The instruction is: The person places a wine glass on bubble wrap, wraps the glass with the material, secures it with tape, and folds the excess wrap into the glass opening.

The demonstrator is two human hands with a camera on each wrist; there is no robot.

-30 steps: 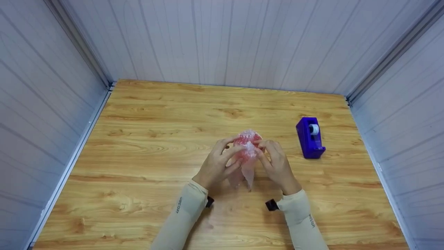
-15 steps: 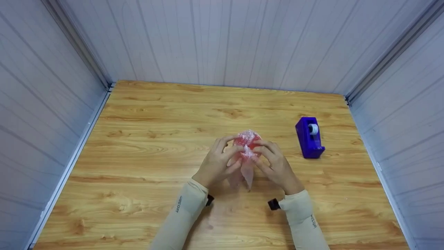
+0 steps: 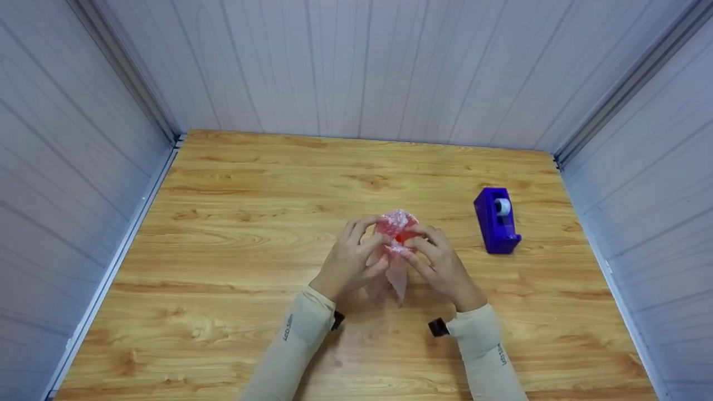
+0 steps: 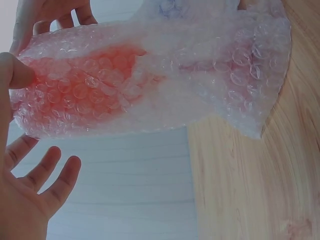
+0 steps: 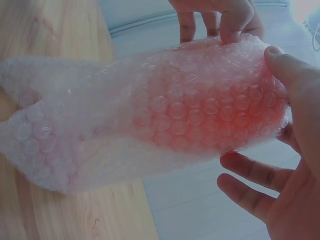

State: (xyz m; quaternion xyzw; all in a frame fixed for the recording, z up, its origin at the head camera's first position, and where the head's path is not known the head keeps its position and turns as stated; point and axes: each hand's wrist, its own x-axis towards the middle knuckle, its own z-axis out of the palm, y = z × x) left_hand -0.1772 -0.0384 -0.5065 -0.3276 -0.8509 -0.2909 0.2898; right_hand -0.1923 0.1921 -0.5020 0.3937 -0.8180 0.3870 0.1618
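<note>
Bubble wrap [image 3: 396,267] surrounds a reddish-orange object [image 4: 82,87] whose kind I cannot make out through the film. Fingers of my left hand [image 3: 348,262] pinch the upper left edge of the wrap. From the right side, my right hand [image 3: 443,264] grips the top edge between thumb and fingers. In the right wrist view the red object [image 5: 210,112] shows inside the upper half of the bundle. The lower wrap flares out in loose flaps toward the table, and the fold at the top is partly hidden by fingers.
A purple tape dispenser [image 3: 497,221] with a roll of clear tape [image 3: 503,208] stands on the wooden table [image 3: 267,189] to the right of the hands. Pale panel walls [image 3: 334,67] enclose the back and both sides of the table.
Fingers of my right hand have shifted slightly at the top of the wrap. The film there has parted a little, so more red shows. My left hand stays nearly still.
</note>
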